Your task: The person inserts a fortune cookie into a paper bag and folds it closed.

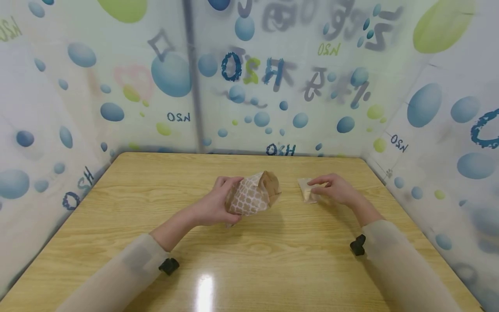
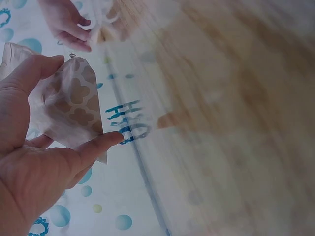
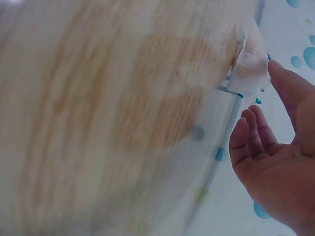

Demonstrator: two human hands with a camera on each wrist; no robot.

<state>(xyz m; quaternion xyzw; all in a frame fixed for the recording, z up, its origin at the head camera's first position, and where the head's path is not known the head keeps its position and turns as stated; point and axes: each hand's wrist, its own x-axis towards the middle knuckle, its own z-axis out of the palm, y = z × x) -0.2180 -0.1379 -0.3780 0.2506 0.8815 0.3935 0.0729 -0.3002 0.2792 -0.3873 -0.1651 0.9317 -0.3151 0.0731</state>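
Note:
My left hand point(image 1: 210, 207) grips a brown paper bag point(image 1: 249, 197) with a white lattice pattern, thumb on one side and fingers on the other. The bag is tilted on its side, its unfolded mouth facing right. In the left wrist view the patterned paper point(image 2: 81, 98) sits between thumb and fingers. To the right, a small clear packet point(image 1: 303, 185) with something pale yellow inside lies on the table. My right hand point(image 1: 337, 189) hovers at its right edge, thumb and forefinger apart and overlapping the packet. Its other fingers point(image 3: 253, 130) are loosely bent in the right wrist view.
The wood-grain table point(image 1: 241, 255) stretches under both arms to the back wall. Pale curtains point(image 1: 249, 95) printed with blue and green dots and letters enclose it at the back and both sides. A black device point(image 1: 169, 265) is strapped to each sleeve.

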